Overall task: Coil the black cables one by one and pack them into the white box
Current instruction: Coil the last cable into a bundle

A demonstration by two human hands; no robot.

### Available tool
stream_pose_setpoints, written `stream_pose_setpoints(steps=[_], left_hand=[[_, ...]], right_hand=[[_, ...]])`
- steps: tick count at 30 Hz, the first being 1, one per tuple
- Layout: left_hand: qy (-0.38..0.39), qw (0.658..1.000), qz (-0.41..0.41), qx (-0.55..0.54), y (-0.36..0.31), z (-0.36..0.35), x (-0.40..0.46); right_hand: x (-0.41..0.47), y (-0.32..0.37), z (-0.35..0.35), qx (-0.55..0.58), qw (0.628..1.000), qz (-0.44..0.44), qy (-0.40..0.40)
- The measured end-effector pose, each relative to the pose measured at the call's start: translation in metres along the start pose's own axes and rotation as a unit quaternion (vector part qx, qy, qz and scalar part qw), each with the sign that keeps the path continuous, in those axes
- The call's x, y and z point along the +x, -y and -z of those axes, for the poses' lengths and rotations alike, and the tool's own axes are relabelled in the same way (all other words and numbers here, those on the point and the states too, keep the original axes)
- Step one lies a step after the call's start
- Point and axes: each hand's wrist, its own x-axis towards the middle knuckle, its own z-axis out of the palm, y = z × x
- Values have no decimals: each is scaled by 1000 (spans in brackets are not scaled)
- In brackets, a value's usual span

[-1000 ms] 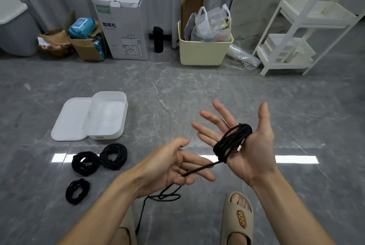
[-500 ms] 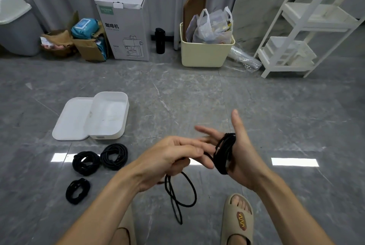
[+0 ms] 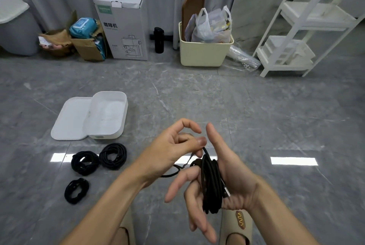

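Left hand pinches cable tail; right hand flat-open, coil looped around it. Risk: slack tension, loops slide off fingers.

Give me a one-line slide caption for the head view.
Left hand winds black cable around open right hand; three coils wait by the empty white box.

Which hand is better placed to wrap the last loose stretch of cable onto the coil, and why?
Left. The left hand already pinches the loose cable end just above the coil. The right hand is wrapped by that coil, so it serves as the spool.
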Motion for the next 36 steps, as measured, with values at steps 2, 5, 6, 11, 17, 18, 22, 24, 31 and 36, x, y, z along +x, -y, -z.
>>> stream_pose_setpoints(steps=[2, 5, 6, 11, 17, 18, 22, 24, 31, 36], left_hand=[[-4, 1000, 5, 0, 3, -4, 2], [9, 999, 38, 22, 8, -4, 3], [24, 998, 58, 27, 12, -6, 3], [13, 992, 125, 18, 32, -25, 5], [102, 974, 144, -140, 21, -18, -2], [88, 972, 166, -138, 20, -18, -1], [80, 951, 250, -166, 16, -15, 2], [94, 942, 269, -177, 15, -12, 3], [76, 937, 289, -180, 7, -7, 2], [70, 941, 284, -168, 1, -5, 0]], right_hand=[[1, -1, 0, 24, 999, 23, 19], [1, -2, -1, 56, 995, 72, 25], [1, -2, -1, 68, 993, 93, 26], [-3, 2, 0, 129, 968, 215, 24], [-12, 6, 8, 207, 932, 297, -9], [-13, 6, 10, 207, 928, 307, -29], [-18, 8, 14, 219, 904, 341, -137], [-19, 11, 12, 227, 884, 359, -194], [-18, 18, 6, 169, 827, 402, -356], [-16, 16, 10, 86, 827, 377, -408]])
